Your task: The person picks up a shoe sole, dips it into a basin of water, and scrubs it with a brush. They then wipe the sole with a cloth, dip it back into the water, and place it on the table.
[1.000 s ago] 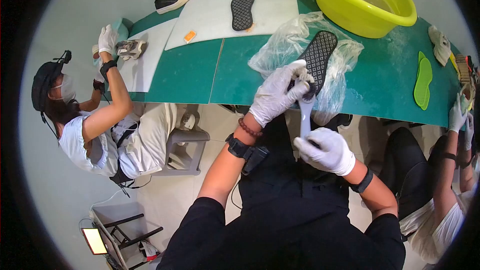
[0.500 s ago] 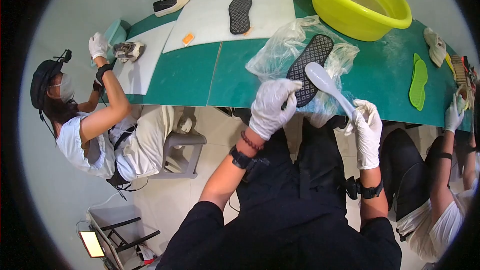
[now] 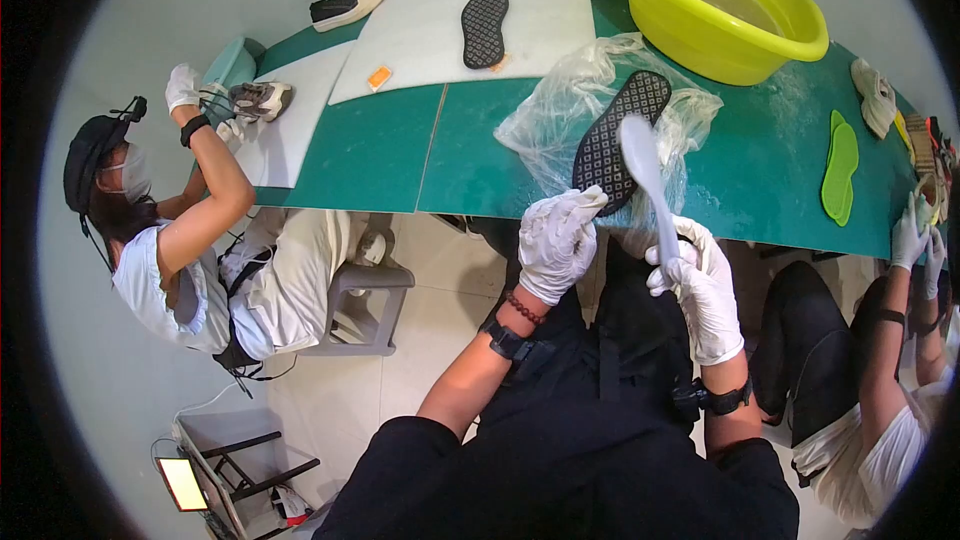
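A black insole [image 3: 606, 145] with a pale diamond grid lies slanted on a crumpled clear plastic bag [image 3: 545, 120] at the table's front edge. My gloved left hand [image 3: 560, 240] is closed, its fingertips pinched together at the insole's lower end. Whether they grip its edge or something small is hidden. My gloved right hand [image 3: 700, 285] is wrapped round the handle of a white long-handled tool [image 3: 645, 165] with a rounded oval head. That head is raised over the insole's right side; its underside is turned away from me.
A yellow basin [image 3: 720, 50] of cloudy water stands at the back right. Another black insole [image 3: 485, 28] lies on a white sheet [image 3: 410, 35]. Green insoles [image 3: 840, 170] and a pale shoe [image 3: 873, 97] are to the right. People work at the left [image 3: 190, 270] and right [image 3: 880, 370].
My left hand has moved down and slightly away from the insole's side. My right hand has shifted left and down, turning the white tool more upright. The insole stays in place.
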### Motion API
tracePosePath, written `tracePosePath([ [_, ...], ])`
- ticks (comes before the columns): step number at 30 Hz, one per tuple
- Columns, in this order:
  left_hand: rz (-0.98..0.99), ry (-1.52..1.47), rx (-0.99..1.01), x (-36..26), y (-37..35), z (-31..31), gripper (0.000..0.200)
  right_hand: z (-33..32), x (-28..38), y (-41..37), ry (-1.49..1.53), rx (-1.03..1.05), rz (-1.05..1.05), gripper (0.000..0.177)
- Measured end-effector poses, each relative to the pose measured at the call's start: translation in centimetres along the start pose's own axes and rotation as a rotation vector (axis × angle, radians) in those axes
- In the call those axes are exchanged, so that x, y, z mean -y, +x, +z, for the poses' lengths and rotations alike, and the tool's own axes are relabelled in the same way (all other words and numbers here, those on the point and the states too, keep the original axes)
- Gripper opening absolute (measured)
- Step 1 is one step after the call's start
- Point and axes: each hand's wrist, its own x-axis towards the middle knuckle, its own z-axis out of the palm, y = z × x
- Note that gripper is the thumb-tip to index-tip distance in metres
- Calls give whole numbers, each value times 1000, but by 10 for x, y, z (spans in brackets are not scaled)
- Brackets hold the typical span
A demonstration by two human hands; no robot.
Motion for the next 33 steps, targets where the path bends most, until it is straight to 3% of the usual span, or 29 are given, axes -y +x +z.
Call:
tracePosePath([
  [4,28,28,-60,2,-4,6,38,14,4,-2,-86,-40,-126,59],
  [22,48,111,-126,6,-9,15,44,9,-6,-8,-26,26,-90,65],
  [25,53,109,-130,6,-9,16,43,15,-7,-9,-67,-32,-85,63],
  [33,37,89,-120,4,-8,14,42,14,-2,-12,-147,-107,80,35],
])
